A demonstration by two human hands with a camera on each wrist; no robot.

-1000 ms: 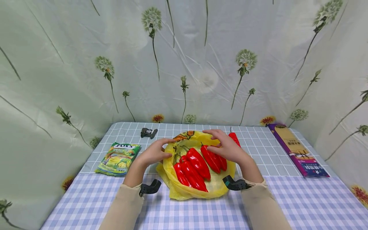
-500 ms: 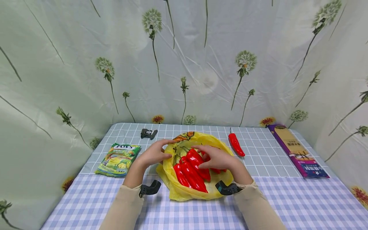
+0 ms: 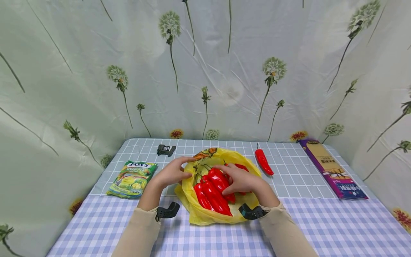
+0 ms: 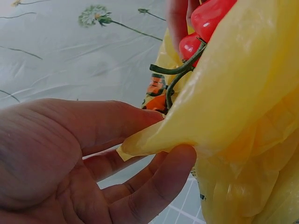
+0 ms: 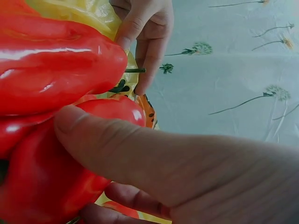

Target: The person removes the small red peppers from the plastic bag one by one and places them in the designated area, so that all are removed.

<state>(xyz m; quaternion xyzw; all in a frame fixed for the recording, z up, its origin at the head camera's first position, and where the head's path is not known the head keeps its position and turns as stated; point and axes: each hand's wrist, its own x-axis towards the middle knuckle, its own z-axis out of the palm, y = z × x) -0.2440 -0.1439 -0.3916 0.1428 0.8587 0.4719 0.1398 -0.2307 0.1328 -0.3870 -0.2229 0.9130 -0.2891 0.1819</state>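
Observation:
A yellow plastic bag (image 3: 210, 218) stands with its mouth spread, several glossy red peppers (image 3: 212, 196) with green stems inside it. At the bag's left rim, my left hand (image 3: 173, 171) pinches the thin plastic between thumb and fingers; the left wrist view shows the folded edge (image 4: 145, 140) in its grip. Reaching into the bag from the right, my right hand (image 3: 240, 178) holds a red pepper (image 5: 51, 182), thumb across the top and fingers round the far side. Another pepper (image 5: 56, 60) lies against it. The right hand partly covers the peppers behind it.
One loose red pepper (image 3: 264, 162) lies behind the bag to the right. A green candy packet (image 3: 131, 178) is at left, a small black device (image 3: 166, 150) at the back, and a purple-and-tan package (image 3: 332, 167) at the far right. A floral curtain (image 3: 231, 64) hangs behind the table.
My right hand has moved left and down from the bag's right rim onto a pepper inside, uncovering the loose pepper behind. The left hand keeps its place on the rim.

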